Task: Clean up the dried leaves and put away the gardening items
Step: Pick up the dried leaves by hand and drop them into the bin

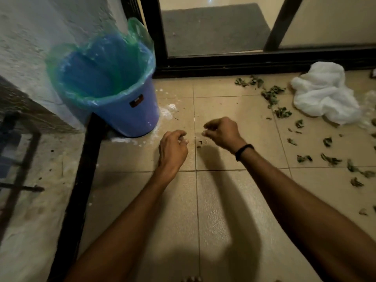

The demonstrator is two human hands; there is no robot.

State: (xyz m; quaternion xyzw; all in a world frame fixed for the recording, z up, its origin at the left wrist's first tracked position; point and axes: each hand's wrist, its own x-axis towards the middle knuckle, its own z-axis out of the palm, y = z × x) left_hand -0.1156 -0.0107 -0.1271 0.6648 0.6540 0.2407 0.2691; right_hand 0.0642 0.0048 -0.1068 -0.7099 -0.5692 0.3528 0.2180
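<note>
Littering the tiled floor (223,200), dried leaves (271,96) lie near the door (264,61).

One bin (138,116), one cloth (323,92), many leaves (282,112)

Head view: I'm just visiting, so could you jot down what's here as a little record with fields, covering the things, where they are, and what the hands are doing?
place: tiled floor beside a glass door
bin: blue with a green liner, against the wall, left of the hands
leaves: scattered on the floor at right
bits: a few on the floor between the hands
cloth: white, crumpled, at right near the door
left hand: fingers curled; unclear if it holds anything
right hand: fingers curled, likewise unclear; black band on the wrist
</note>
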